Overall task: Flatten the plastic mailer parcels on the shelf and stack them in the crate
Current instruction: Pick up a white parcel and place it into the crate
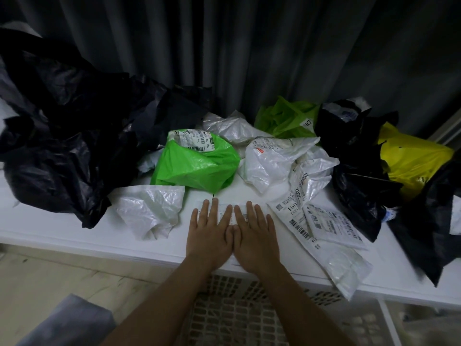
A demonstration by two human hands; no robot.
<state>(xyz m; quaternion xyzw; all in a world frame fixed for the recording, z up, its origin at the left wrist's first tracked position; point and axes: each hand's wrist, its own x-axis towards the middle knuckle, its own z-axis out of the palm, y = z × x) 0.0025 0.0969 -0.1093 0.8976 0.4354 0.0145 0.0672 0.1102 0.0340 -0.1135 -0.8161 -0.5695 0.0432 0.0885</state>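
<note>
Task at an early stage, by judgement. Left hand [210,233] and right hand [253,236], fingers spread flat, thumbs touching, press one white mailer [230,213] at the shelf's [62,231] front edge. Crumpled parcels crowd the rear. The crate [237,315] below shows no stacked parcels.

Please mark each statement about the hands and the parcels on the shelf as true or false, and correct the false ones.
1. Both hands press flat, side by side, on a white mailer. True: the left hand and right hand lie palm down.
2. The bright green mailer lies beyond the hands. True.
3. The yellow mailer is at the far left. False: it is at the far right.
4. The crate stands on top of the shelf. False: it sits below the shelf edge.
</note>
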